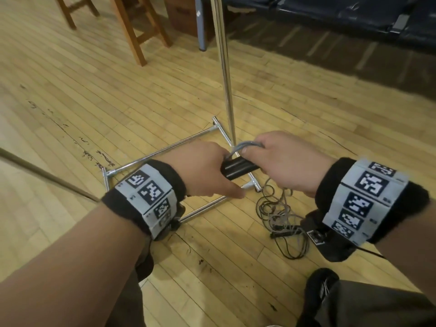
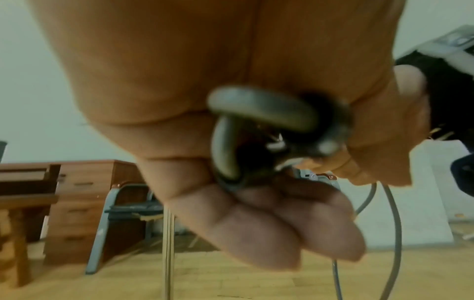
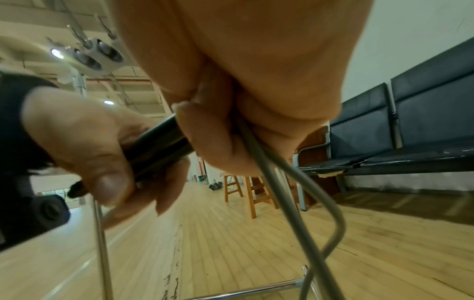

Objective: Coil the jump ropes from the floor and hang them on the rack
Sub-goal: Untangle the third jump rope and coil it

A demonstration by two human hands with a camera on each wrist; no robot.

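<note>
A jump rope with two black handles (image 1: pixel 238 168) and a grey cord (image 1: pixel 250 145) is held between both hands above the rack's base. My left hand (image 1: pixel 212 169) grips the handles from the left; in the right wrist view its thumb and fingers wrap the black handle (image 3: pixel 159 148). My right hand (image 1: pixel 271 159) grips the handles' other end together with loops of cord, and the cord (image 3: pixel 282 199) hangs down from its fist. The rack is a chrome pole (image 1: pixel 224 67) on a chrome rectangular base (image 1: pixel 165 149). More rope (image 1: pixel 280 218) lies tangled on the floor to the right.
Wooden stools (image 1: pixel 132 27) and a cardboard box (image 1: pixel 181 15) stand beyond the rack. Dark bench seats (image 1: pixel 354 17) line the far right. A dark rod (image 1: pixel 47 175) lies on the floor at left. My shoe (image 1: pixel 320 291) is near the tangled pile.
</note>
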